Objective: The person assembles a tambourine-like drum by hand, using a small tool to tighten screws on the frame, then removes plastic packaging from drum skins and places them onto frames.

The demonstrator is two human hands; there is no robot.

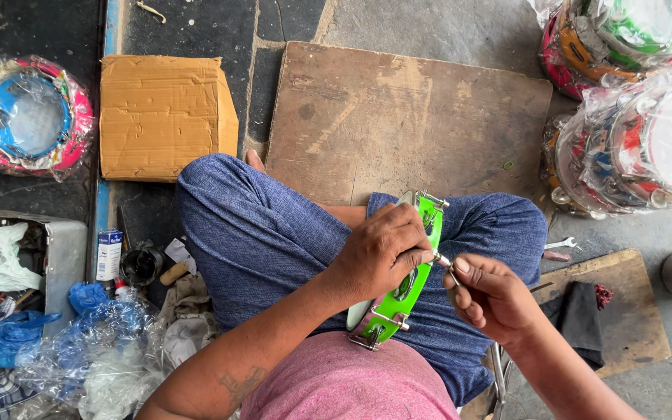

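green tambourine frame (421, 274) stands on edge across my lap, rim up, between my knees. left hand (380, 253) is clamped over the rim from the near side, fingers wrapped down onto it, steadying it. right hand (485, 299) is pinched shut on a thin metal pin (446, 264), tip right at the rim beside my left fingertips.

my read on doing this well: keep the frame braced against the thigh so it can't roll, hold the pin square to the rim, not angled, and keep left fingers just clear of the tip. small force, short travel. the metal brackets (383, 327) at the near end and the far end look easy to snag a sleeve or skin on.

i'm sitting cross-legged on a stone floor (445, 27). worn wooden board (406, 117) lies in front of my knees, a smaller board (624, 303) to my right with a dark cloth (577, 311) on it, small spanner (560, 245) just beyond. cardboard box (165, 117) front left. bagged stacks of finished tambourines (639, 148) front right, another bagged one (29, 113) far left. metal tray (60, 249) of rags and plastic bags at my left, small tin (108, 254) beside it. cluttered, daylight.
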